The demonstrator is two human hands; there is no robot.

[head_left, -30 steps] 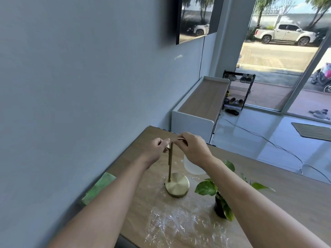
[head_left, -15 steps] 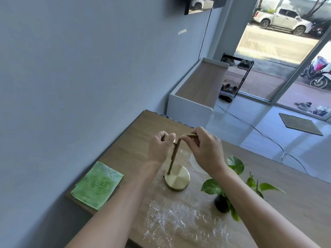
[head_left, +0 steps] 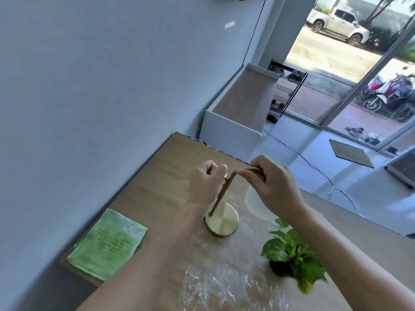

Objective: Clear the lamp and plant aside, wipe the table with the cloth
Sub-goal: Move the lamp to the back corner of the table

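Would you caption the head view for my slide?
Both hands grip the brass lamp; plant and green cloth wait on the smeared table.

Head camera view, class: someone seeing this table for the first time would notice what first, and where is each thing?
Both hands meet at the middle of the table: the left hand grips the stem of the brass lamp and the right hand pinches its bent top arm. White smears cover the wood nearer the camera, a green cloth lies flat by the wall, and a potted plant stands right of the lamp.
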